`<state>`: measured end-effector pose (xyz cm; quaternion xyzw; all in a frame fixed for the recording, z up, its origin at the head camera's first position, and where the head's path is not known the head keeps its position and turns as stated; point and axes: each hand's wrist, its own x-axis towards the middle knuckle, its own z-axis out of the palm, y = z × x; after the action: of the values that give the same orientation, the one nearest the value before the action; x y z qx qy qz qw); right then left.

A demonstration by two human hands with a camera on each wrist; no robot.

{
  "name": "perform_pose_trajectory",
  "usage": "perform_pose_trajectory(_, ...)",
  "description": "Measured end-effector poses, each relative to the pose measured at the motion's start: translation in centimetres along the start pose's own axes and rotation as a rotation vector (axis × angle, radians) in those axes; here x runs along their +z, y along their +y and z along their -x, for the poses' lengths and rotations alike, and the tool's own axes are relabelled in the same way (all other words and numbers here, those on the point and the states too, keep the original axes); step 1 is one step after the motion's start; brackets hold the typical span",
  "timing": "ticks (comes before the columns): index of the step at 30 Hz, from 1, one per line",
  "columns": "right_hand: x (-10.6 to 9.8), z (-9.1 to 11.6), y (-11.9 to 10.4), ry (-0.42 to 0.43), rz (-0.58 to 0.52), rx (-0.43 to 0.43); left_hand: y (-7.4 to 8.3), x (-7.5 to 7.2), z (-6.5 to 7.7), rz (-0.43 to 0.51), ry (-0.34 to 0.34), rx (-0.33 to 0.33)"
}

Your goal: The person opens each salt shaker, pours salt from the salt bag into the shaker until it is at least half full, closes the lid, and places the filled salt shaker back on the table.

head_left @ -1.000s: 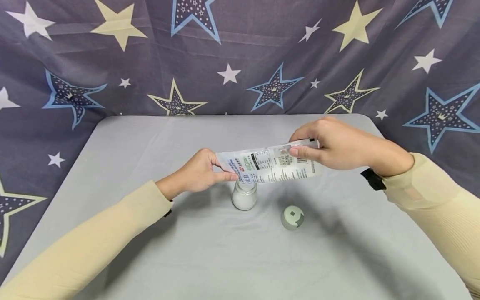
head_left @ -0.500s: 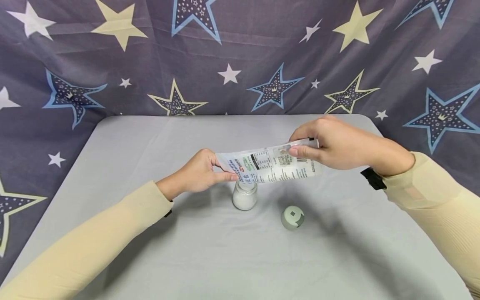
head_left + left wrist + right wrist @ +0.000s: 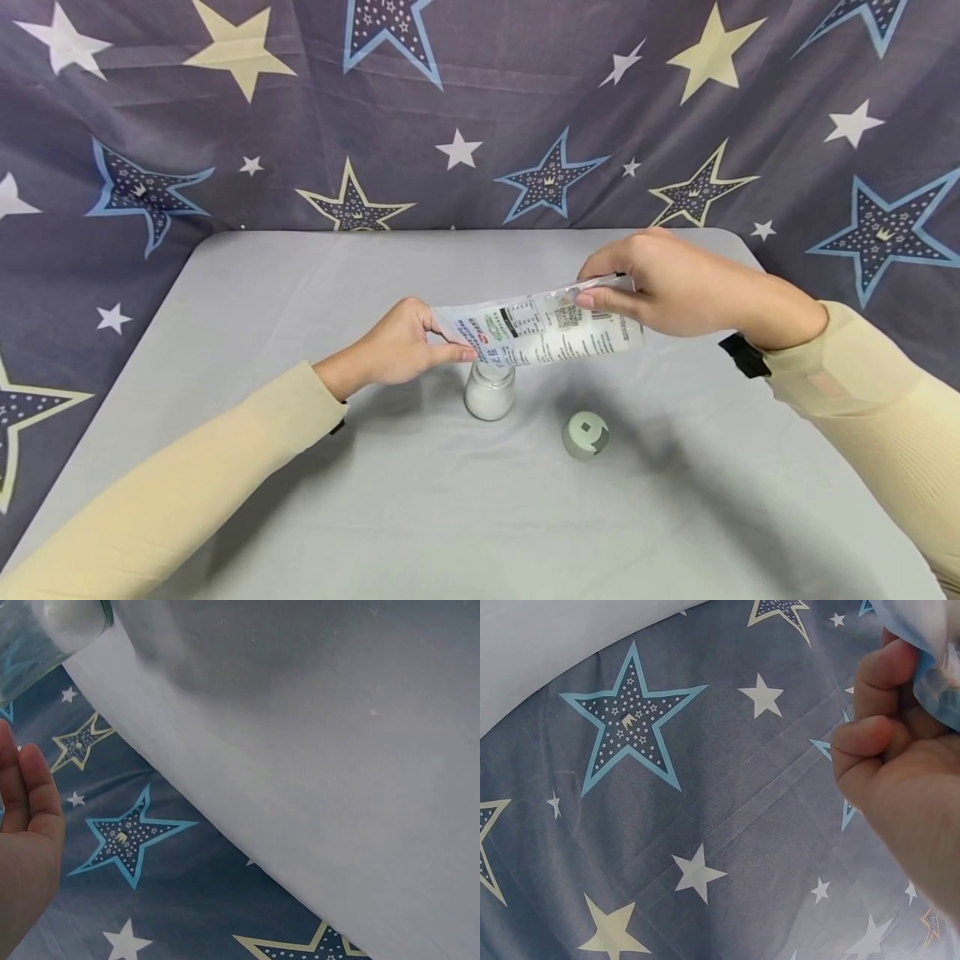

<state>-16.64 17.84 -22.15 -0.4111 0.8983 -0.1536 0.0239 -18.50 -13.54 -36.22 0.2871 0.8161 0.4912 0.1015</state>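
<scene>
A printed plastic pouch (image 3: 540, 329) with a barcode and blue lettering is held sideways above the table, its left end lowest. That end lies right at the mouth of a small glass jar (image 3: 490, 396), which stands upright with white contents. My left hand (image 3: 397, 342) pinches the pouch's left end between thumb and fingers. The right hand (image 3: 667, 287) grips the raised right end, thumb on the printed face. In the right wrist view, curled fingers (image 3: 885, 682) hold the blue-edged pouch. The jar's mouth is partly hidden by the pouch.
A pale green round cap (image 3: 585, 435) with a small square mark sits on the table, to the right of the jar and nearer me. The grey cloth-covered table (image 3: 480, 517) ends at a dark star-patterned curtain (image 3: 480, 100) behind.
The pouch's right end has tipped slightly, with the right hand up by a tiny amount. Left hand, jar and cap have stayed in place.
</scene>
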Motion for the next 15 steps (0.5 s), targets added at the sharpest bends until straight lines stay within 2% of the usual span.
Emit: perform_pose_trajectory(15, 0.08, -0.31, 0.04, 0.021, -0.014, -0.012, 0.0, -0.08, 0.05, -0.009, 0.006, 0.002)
